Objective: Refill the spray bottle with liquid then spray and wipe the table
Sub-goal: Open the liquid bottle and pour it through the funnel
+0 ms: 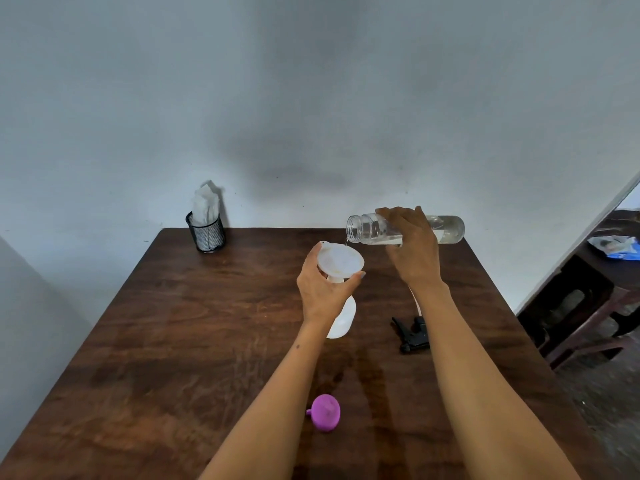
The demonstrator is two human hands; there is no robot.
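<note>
Right hand [414, 251] wrapped around tipped clear water bottle [446, 229], trickling into white funnel [341, 259]; left hand [323, 289] fingers pinch its rim atop spray bottle [343, 320].

Pale grey wall [311, 98] behind dark wooden table [173, 341]

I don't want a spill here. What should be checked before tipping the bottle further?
1. Left hand steadying funnel: ok.
2. Funnel seated in spray bottle: ok.
3. Clear bottle mouth over funnel rim, right hand gripping: ok.
4. Thin stream landing inside funnel: ok.
5. Fill level in spray bottle: cannot tell.
6. Trigger head and purple cap clear of the pour: ok.
</note>
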